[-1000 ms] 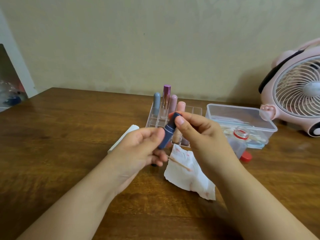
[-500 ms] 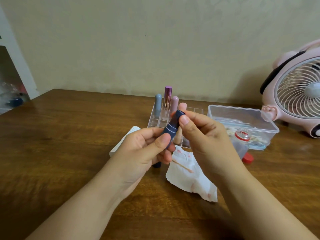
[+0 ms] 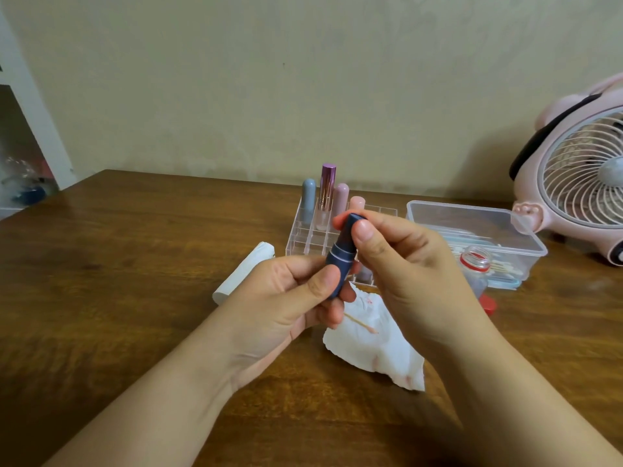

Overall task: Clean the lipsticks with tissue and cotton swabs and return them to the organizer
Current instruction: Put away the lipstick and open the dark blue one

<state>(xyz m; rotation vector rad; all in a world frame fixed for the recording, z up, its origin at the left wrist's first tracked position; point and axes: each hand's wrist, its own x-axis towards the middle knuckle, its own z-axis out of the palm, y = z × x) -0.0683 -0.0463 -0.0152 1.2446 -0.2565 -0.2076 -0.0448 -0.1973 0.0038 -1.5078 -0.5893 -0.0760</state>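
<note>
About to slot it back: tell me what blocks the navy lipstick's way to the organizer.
Nothing visible does. Both hands hold the navy lipstick just in front of the organizer, whose near compartments stand empty; the tissue lies lower, nearer the person.

Above the wooden bench, the left hand grips the lower barrel of a dark blue lipstick while the right hand pinches its upper part, the tube tilted. Below them lies a stained tissue with a used cotton swab on it. Behind stands a clear organizer holding upright lipsticks, with a clear swab box and pink fan to the right.
</note>
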